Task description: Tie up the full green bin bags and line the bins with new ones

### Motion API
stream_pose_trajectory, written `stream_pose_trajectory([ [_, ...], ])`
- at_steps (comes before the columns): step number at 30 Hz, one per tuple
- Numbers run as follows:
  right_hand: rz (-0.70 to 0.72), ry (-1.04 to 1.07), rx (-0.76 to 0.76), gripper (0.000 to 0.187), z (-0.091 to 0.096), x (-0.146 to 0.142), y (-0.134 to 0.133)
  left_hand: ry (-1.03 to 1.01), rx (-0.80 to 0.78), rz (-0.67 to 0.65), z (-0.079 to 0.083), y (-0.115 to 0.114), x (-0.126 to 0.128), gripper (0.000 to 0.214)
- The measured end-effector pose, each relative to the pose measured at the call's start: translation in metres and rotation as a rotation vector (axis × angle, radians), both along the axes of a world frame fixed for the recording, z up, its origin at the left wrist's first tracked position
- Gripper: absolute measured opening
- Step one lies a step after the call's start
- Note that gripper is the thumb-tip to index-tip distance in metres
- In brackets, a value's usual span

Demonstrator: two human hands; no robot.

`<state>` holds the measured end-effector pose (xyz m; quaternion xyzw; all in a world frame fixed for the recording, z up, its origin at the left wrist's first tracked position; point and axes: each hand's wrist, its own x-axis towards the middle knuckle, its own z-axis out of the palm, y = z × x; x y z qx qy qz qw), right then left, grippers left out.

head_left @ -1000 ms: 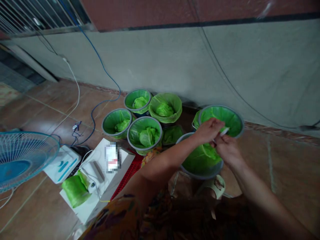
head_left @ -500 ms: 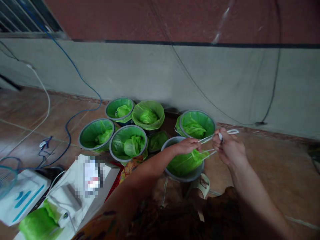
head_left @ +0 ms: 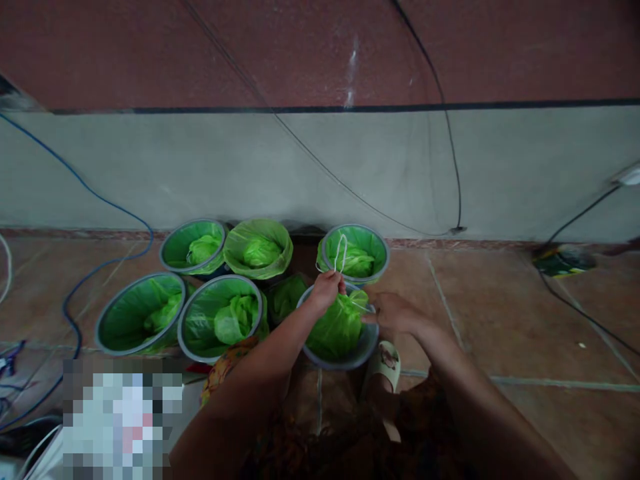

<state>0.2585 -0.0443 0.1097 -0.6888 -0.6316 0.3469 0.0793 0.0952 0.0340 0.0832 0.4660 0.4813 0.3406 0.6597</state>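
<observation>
A green mesh bag (head_left: 336, 328) with white drawstrings sits inside a grey-rimmed bucket (head_left: 345, 363) in front of me. My left hand (head_left: 327, 291) is closed on the white drawstring (head_left: 341, 250), whose loop stands up above the fingers. Beside the bag's gathered neck is my right hand (head_left: 397, 313), its fingers apart and reaching toward the neck; whether they touch the cord there is unclear. Just behind stands another bucket (head_left: 385, 257) lined with green mesh.
Several more green-lined buckets (head_left: 187, 327) stand to the left, along the wall (head_left: 240, 167). A blue cable (head_left: 75, 293) curves over the tiled floor, and a black cable (head_left: 453, 160) hangs down the wall. My sandalled foot (head_left: 384, 367) is close to the near bucket.
My view has swung right. The right hand has let go of the drawstring loops and moved in to the bag's neck. The left hand now holds the cord, with its loop upright.
</observation>
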Motion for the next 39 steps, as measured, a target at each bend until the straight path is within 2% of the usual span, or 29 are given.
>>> stream_pose_trajectory([
  [3,0.139,-0.003,-0.100,0.024,-0.005,-0.006,-0.001,0.030,0.046,-0.045,-0.002,0.001,-0.001,0.032],
  [6,0.048,0.237,0.000,0.029,0.002,-0.007,0.002,0.103,0.107,-0.124,-0.003,0.000,-0.003,0.034],
  [8,-0.028,0.466,0.035,0.034,0.009,-0.006,0.005,0.118,0.100,-0.179,-0.001,-0.002,-0.004,0.033],
  [10,-0.054,0.598,0.046,0.040,0.015,-0.004,0.007,0.097,0.077,-0.229,0.001,-0.005,-0.004,0.030],
  [15,-0.017,0.424,0.169,0.043,0.008,-0.002,0.013,0.133,0.152,-0.317,0.002,-0.010,-0.004,0.026],
  [19,0.035,0.433,0.169,0.043,0.002,-0.003,0.015,0.164,0.322,-0.532,-0.004,-0.010,-0.003,0.025],
  [22,-0.005,0.510,0.167,0.045,0.006,-0.005,0.016,0.215,0.414,-0.711,-0.003,-0.011,-0.003,0.017],
  [26,-0.161,0.679,0.065,0.046,0.012,-0.009,0.016,0.255,0.447,-0.830,0.003,-0.012,-0.005,0.017],
  [30,-0.453,0.900,0.043,0.053,0.019,-0.010,0.017,0.332,0.391,-0.760,0.008,-0.015,-0.005,0.032],
  [33,-0.624,0.959,0.005,0.058,0.022,-0.010,0.016,0.305,0.298,-0.667,0.008,-0.015,-0.004,0.032],
  [35,-0.614,0.870,-0.039,0.058,0.020,-0.010,0.014,0.256,0.219,-0.590,0.008,-0.014,-0.004,0.030],
  [39,-0.355,0.669,-0.055,0.051,0.008,-0.009,0.010,0.150,0.113,-0.451,0.006,-0.007,-0.007,0.031],
])
